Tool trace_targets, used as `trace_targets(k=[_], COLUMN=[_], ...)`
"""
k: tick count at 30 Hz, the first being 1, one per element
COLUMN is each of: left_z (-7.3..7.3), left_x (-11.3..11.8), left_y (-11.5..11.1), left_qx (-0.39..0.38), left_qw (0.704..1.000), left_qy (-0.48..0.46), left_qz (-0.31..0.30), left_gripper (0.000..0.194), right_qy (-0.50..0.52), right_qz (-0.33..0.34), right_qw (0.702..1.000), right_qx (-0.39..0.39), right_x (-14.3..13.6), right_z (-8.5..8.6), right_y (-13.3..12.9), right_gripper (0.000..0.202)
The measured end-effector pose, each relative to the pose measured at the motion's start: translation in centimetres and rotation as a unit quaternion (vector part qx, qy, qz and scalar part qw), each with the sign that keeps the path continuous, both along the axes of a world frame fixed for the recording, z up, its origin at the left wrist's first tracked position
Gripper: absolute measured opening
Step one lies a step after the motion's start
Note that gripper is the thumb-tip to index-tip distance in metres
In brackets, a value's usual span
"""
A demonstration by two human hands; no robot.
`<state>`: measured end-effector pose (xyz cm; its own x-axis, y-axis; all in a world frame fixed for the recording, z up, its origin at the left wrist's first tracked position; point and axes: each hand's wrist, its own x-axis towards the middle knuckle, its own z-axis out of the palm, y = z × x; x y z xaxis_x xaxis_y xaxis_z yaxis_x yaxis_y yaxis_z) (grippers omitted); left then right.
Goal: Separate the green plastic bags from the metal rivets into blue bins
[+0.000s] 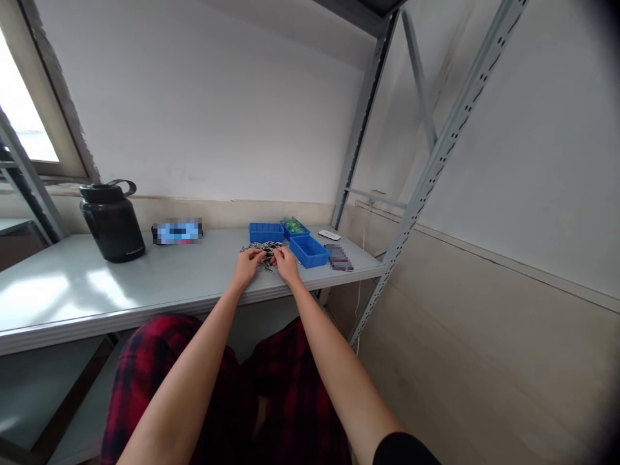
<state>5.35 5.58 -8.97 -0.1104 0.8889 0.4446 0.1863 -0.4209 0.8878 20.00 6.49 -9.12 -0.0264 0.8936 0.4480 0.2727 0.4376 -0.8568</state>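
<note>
A heap of small, thin metallic and dark pieces (264,245) lies on the grey shelf top, right at my fingertips. My left hand (248,265) is at the heap's near left side, thumb and fingers closed in a pinch. From the right, my right hand (287,263) pinches too, its fingertips a short way from those of the left. Whatever sits between the fingers is too small to name. Just right of my right hand stands a blue bin (309,252). Behind the heap is another blue bin (266,232), and beside it a blue bin of green pieces (294,226).
A large dark bottle (113,223) with a loop handle stands at the left. Near the wall is a blurred blue item (177,231). A white flat object (329,235) and a blurred dark item (340,257) lie at the right, near a metal rack post (426,187).
</note>
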Motion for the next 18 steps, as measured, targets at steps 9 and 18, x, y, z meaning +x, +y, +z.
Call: trace_targets(k=[9, 18], left_z=[-0.26, -0.48], left_x=[-0.05, -0.07], left_y=[0.37, 0.57], left_qx=[0.018, 0.021], left_qw=[0.999, 1.000], left_qy=[0.026, 0.020], left_qz=[0.017, 0.013], left_gripper=[0.029, 0.028], right_qy=[0.012, -0.004], right_qz=[-0.034, -0.011], right_qw=[0.999, 1.000], right_qx=[-0.001, 0.004], right_x=[0.10, 0.09], right_z=[-0.27, -0.27], right_y=[0.36, 0.25], right_gripper=[0.024, 0.026])
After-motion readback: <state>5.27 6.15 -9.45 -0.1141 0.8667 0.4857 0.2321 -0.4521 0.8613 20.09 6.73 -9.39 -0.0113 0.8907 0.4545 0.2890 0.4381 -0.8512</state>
